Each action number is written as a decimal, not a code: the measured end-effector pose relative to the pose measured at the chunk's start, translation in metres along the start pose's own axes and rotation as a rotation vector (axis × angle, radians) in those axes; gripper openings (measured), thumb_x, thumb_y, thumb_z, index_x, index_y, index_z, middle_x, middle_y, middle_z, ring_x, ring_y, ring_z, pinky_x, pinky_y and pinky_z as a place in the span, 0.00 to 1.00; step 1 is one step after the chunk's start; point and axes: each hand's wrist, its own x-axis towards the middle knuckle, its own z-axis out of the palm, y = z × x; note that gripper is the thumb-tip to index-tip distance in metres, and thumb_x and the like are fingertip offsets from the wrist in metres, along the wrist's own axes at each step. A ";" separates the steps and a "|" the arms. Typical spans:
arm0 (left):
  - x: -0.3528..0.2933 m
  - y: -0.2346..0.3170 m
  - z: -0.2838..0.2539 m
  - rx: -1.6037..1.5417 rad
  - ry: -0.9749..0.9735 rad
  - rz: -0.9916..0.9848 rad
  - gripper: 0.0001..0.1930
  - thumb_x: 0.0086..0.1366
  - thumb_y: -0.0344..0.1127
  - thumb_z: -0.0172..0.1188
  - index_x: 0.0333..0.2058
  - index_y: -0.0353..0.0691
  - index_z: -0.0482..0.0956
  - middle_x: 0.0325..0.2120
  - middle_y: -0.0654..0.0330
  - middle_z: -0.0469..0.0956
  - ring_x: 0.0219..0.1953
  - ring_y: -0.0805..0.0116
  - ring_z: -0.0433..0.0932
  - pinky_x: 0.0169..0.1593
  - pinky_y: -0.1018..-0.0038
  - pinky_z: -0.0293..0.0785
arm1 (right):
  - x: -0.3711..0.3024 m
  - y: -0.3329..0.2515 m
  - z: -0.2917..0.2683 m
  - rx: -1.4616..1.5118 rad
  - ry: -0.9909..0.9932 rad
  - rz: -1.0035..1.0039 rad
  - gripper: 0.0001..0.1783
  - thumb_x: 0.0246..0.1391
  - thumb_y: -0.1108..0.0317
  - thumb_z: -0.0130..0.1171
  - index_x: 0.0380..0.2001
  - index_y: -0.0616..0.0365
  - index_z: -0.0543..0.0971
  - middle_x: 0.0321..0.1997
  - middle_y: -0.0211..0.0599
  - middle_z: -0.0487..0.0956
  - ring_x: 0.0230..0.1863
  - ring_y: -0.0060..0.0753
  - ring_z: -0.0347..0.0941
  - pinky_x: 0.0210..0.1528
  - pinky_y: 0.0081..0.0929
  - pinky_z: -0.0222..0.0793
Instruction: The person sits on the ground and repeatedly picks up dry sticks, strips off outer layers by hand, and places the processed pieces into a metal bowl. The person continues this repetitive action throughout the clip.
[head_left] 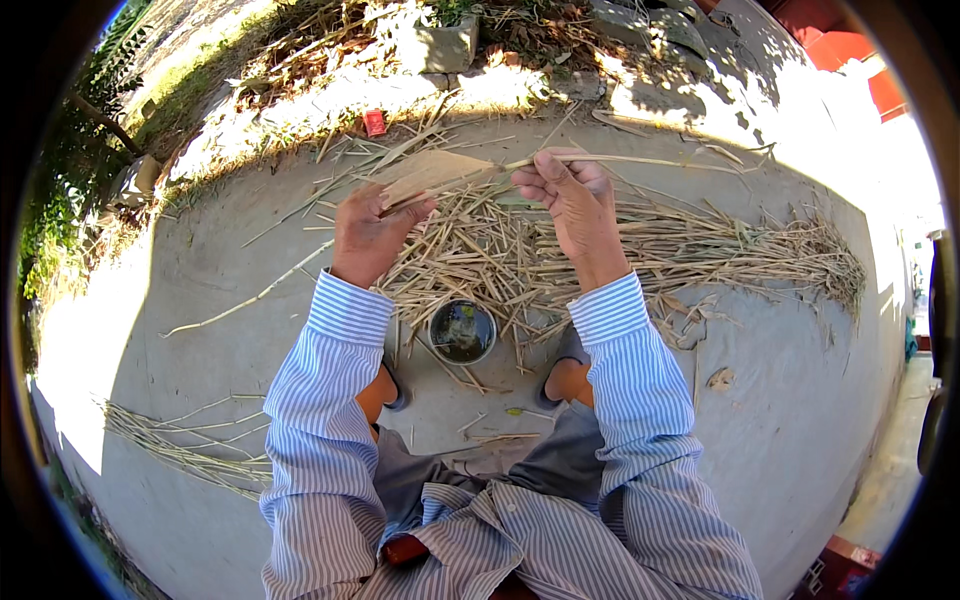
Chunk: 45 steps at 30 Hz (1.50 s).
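My left hand (375, 232) is closed on a broad, flat tan piece (437, 172) that looks like a dry leaf sheath, tapering to the right. In my right hand (575, 205), thumb and fingers pinch a thin dry stalk (660, 161) that runs out to the right. The sheath's narrow tip meets the stalk just left of my right fingers; whether they are joined I cannot tell. Both hands are held above a loose heap of short dry stalk pieces (475, 250). Between my feet stands a round bowl (462, 332) of dark liquid.
Long dry stalks (740, 250) lie bundled at the right. Thinner greenish stalks (190, 447) lie at the lower left, and a single long stem (250, 297) nearer the heap. A red packet (375, 122) and a concrete block (440, 45) are at the far side.
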 end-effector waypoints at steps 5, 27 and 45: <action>0.004 -0.010 -0.015 -0.174 -0.244 -0.107 0.05 0.60 0.27 0.62 0.35 0.33 0.80 0.30 0.61 0.81 0.31 0.81 0.76 0.33 0.82 0.72 | 0.001 0.003 -0.004 0.006 -0.028 0.056 0.14 0.55 0.66 0.62 0.39 0.67 0.76 0.34 0.43 0.81 0.37 0.33 0.80 0.37 0.23 0.78; 0.018 0.007 -0.025 0.483 -0.049 0.301 0.13 0.57 0.34 0.63 0.40 0.36 0.78 0.33 0.57 0.81 0.36 0.64 0.77 0.41 0.68 0.72 | -0.002 0.022 0.006 -0.119 -0.098 0.204 0.14 0.53 0.65 0.65 0.38 0.64 0.77 0.32 0.37 0.80 0.35 0.27 0.78 0.37 0.21 0.75; 0.003 -0.081 -0.072 1.046 0.123 0.156 0.10 0.57 0.37 0.62 0.31 0.35 0.77 0.23 0.54 0.78 0.24 0.53 0.76 0.28 0.63 0.69 | 0.009 -0.005 -0.019 -0.229 0.088 0.022 0.18 0.55 0.60 0.63 0.40 0.65 0.75 0.31 0.38 0.80 0.31 0.27 0.78 0.34 0.20 0.76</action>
